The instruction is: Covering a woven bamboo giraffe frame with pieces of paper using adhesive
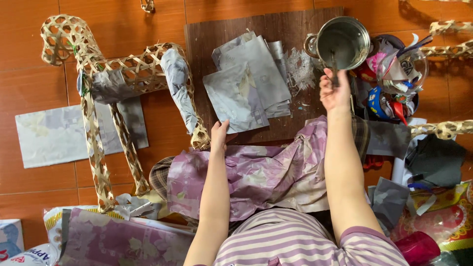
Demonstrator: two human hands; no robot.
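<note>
My left hand (219,136) rests its fingers on the near corner of a stack of grey paper sheets (249,81), which lies on a dark wooden board (290,29). My right hand (334,89) is closed on the handle of a brush (334,66) that dips into a small metal pot (343,42) at the board's far right corner. A woven bamboo animal frame (98,83) stands to the left, with grey paper patches stuck on its body and neck. A purple patterned cloth (256,177) covers my lap.
A sheet of pale paper (54,135) lies on the orange tiled floor at left. A bowl of coloured scraps (394,79) sits right of the pot. More bamboo strips (446,129), grey paper pieces and bags crowd the right and lower edges.
</note>
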